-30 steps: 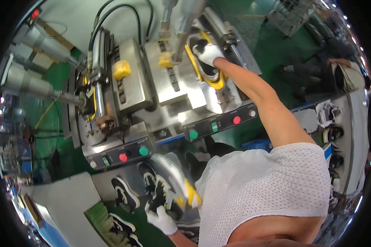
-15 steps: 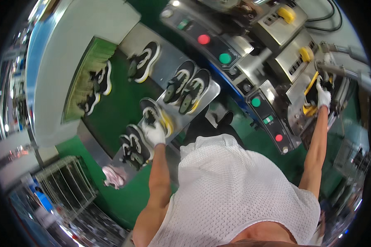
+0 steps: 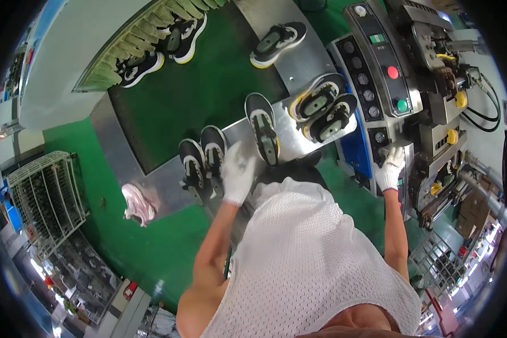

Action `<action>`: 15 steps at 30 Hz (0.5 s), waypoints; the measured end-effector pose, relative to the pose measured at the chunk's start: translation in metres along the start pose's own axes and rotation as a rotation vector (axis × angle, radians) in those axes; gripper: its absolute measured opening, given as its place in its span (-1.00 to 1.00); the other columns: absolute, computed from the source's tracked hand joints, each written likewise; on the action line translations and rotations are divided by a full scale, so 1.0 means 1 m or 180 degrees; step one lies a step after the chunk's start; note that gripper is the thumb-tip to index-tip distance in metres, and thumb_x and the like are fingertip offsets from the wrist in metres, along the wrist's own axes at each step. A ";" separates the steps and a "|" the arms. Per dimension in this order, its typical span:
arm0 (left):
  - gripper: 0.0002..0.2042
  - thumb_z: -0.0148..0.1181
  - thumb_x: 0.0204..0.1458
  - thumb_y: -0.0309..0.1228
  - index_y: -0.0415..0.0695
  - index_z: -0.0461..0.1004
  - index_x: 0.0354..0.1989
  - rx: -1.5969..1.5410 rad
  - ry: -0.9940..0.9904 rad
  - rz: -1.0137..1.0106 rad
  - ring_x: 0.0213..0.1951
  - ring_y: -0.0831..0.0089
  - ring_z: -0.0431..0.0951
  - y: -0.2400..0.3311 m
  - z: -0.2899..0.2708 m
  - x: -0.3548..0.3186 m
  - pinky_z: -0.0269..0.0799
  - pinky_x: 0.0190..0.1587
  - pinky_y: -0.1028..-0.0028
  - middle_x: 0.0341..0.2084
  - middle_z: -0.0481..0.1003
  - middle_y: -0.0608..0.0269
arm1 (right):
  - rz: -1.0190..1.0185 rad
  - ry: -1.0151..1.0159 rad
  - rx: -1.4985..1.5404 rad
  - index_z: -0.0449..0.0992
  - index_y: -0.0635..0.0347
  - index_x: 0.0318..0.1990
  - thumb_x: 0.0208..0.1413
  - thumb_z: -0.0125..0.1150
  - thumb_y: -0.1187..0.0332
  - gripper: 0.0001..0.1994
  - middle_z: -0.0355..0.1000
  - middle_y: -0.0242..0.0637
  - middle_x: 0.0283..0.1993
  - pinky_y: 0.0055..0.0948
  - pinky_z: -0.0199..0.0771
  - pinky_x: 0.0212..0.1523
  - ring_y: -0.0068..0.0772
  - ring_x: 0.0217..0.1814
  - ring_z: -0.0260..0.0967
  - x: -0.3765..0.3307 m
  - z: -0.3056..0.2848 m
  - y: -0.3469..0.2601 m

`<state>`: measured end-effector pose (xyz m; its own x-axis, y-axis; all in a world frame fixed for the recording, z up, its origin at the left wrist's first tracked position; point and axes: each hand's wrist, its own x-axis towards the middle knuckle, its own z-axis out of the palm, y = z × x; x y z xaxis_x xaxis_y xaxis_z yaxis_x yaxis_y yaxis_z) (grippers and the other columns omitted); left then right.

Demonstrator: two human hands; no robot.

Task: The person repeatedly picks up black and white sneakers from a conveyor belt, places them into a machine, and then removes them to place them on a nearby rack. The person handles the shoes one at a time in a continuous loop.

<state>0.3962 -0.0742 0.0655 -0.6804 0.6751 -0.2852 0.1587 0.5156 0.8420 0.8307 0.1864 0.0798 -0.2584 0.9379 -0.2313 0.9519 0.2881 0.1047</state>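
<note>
My left hand point(image 3: 239, 172), in a white glove and smeared by motion, hovers at the metal ledge's near side. To its right a single black-and-white sneaker point(image 3: 262, 127) lies on the ledge. Just left of that hand sit two more sneakers, a left one point(image 3: 192, 163) and one beside it point(image 3: 213, 147). My right hand point(image 3: 391, 168), also gloved, lies with outstretched fingers on the machine's near control panel point(image 3: 379, 137), covering part of it. Nothing shows in its fingers. Further right along the ledge, two sneakers point(image 3: 324, 107) with yellow sole edges stand side by side.
A green conveyor belt point(image 3: 191, 101) runs out from under a fringed curtain point(image 3: 146, 42), with two sneakers by the fringe. Another sneaker point(image 3: 279, 44) lies on the far metal edge. A pink shoe point(image 3: 137, 205) sits at the ledge's left end. Yellow-tipped machine parts point(image 3: 452, 136) stand right; a wire rack point(image 3: 48, 197) left.
My left hand has come off the single sneaker, which now lies on the ledge. My right hand has moved from the machine's yellow-edged opening to the control panel. The view has turned.
</note>
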 end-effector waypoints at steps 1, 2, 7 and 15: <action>-0.43 0.30 0.15 -0.56 -0.28 0.32 0.36 0.0333 0.0141 0.0304 0.31 0.16 0.45 -0.011 -0.022 -0.015 0.37 0.35 0.25 0.30 0.40 -0.03 | -0.0346 0.0104 0.0292 0.13 0.46 0.45 -0.04 0.51 0.25 -0.06 -0.03 0.25 0.58 0.06 -0.10 0.60 0.31 0.64 -0.13 0.000 -0.024 -0.028; -0.39 0.30 0.13 -0.59 -0.27 0.28 0.39 0.0319 0.0443 0.0190 0.32 0.14 0.44 -0.013 -0.044 -0.026 0.35 0.36 0.24 0.30 0.41 -0.04 | -0.0803 0.0234 0.0962 0.16 0.44 0.44 -0.03 0.50 0.30 -0.10 0.05 0.23 0.56 -0.04 0.04 0.57 0.23 0.61 0.01 -0.003 -0.029 -0.059; -0.21 0.44 0.03 -0.49 -0.30 0.14 0.43 -0.0072 0.1069 -0.0715 0.41 0.04 0.30 -0.070 -0.047 -0.051 0.17 0.48 0.18 0.34 0.34 -0.22 | -0.0918 -0.1222 0.2636 0.14 0.36 0.47 -0.03 0.54 0.19 -0.05 0.23 0.25 0.43 -0.18 0.25 0.49 0.14 0.52 0.20 -0.031 -0.029 -0.284; -0.46 0.50 0.00 -0.21 -0.26 0.56 0.10 0.0114 0.0844 -0.0977 -0.02 0.13 0.66 -0.094 -0.065 0.011 0.51 0.11 0.22 -0.05 0.65 -0.04 | 0.0249 -0.1326 0.3626 0.39 0.43 0.23 -0.11 0.54 0.29 -0.27 0.60 -0.05 -0.01 -0.30 0.58 0.11 -0.17 0.04 0.58 -0.003 0.043 -0.368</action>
<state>0.3268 -0.1499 0.0128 -0.8603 0.3298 -0.3889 -0.0589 0.6933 0.7182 0.4884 0.0692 0.0002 -0.3204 0.7510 -0.5774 0.6163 -0.2976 -0.7291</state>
